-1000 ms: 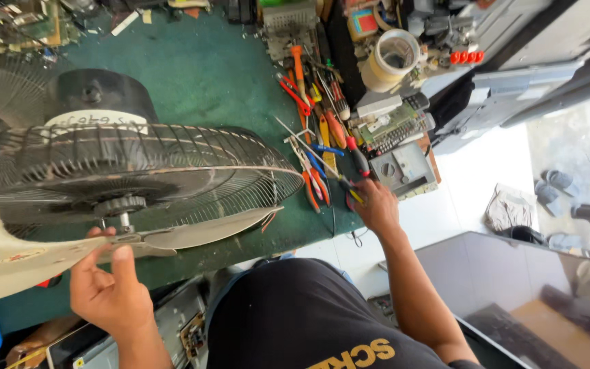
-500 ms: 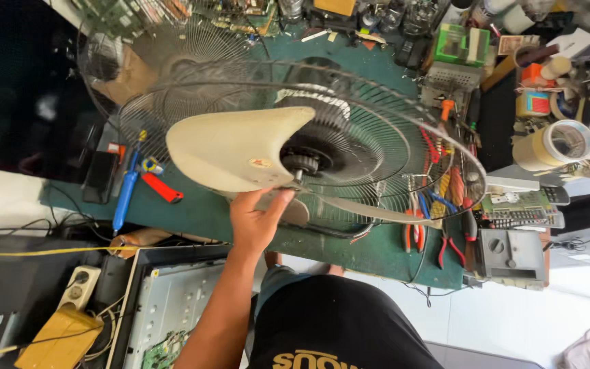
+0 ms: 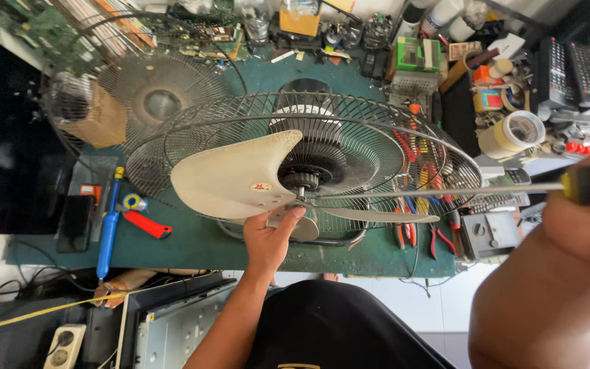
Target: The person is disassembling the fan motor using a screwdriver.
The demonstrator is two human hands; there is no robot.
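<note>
**A:** What do we see on the green workbench?

**B:** We see a big fan lying on it. Its cream fan blade sticks out from the dark hub in the middle. A round wire guard curves behind the blades.

**A:** Where is our left hand?

**B:** It is at the near edge of the fan, just under the hub. The fingers curl up and press on the base of a blade. The hand is partly closed around that blade.

**A:** And our right hand?

**B:** It is very close to the camera, on the right side, and looks blurry. It is wrapped tight around a screwdriver with a yellow and black handle. The long thin shaft points left, and its tip is at the hub.

**A:** What else lies around?

**B:** We see a blue soldering iron and a red cutter knife left of the fan. Pliers with red handles lie near the right edge of the guard. A roll of tape sits further right. A second wire guard rests behind the fan.
</note>
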